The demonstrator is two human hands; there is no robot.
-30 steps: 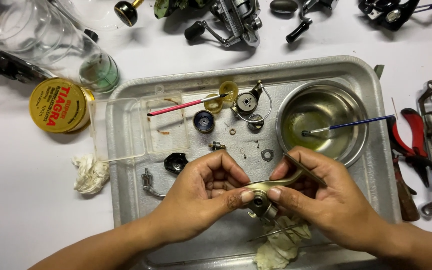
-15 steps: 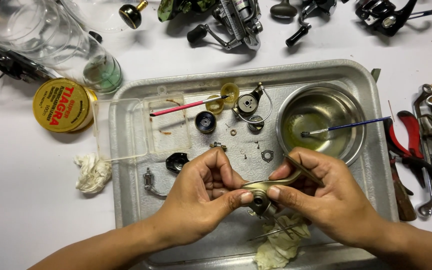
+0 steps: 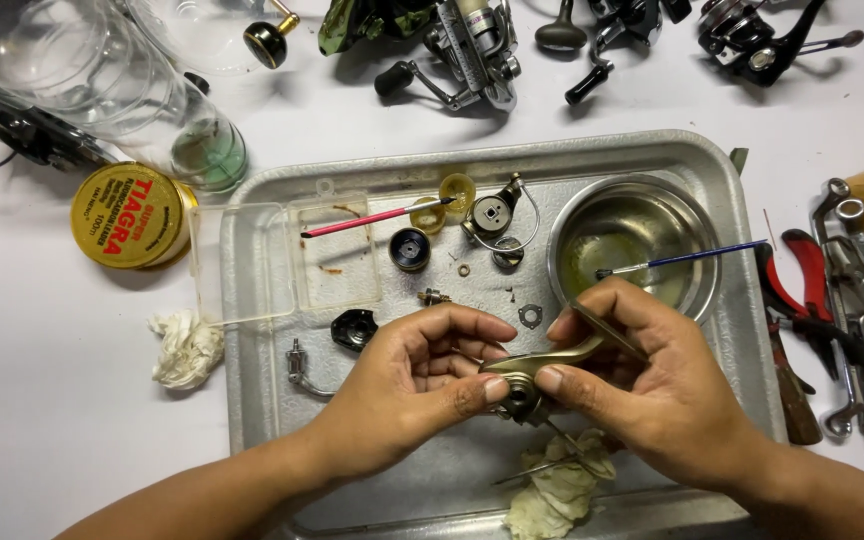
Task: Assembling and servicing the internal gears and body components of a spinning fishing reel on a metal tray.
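Reel handle arm [image 3: 552, 360]: champagne-gold metal. Tray [image 3: 712, 170] and bowl [image 3: 697, 225]: dull silver. Brushes: one pink handle [image 3: 362, 220], one blue handle [image 3: 702, 256]. Grease tin [image 3: 127, 215]: yellow lid, red lettering. Pliers [image 3: 802, 265]: red handles. Rag [image 3: 187, 345]: off-white. Desk [image 3: 52, 430]: plain white.

Bright, even overhead light, soft shadows, glare on the steel bowl [image 3: 637, 240], sharp focus throughout.

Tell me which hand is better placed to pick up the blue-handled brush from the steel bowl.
Right. The right hand lies just below the steel bowl, close to the blue-handled brush; the left hand is farther away, gripping the reel part.
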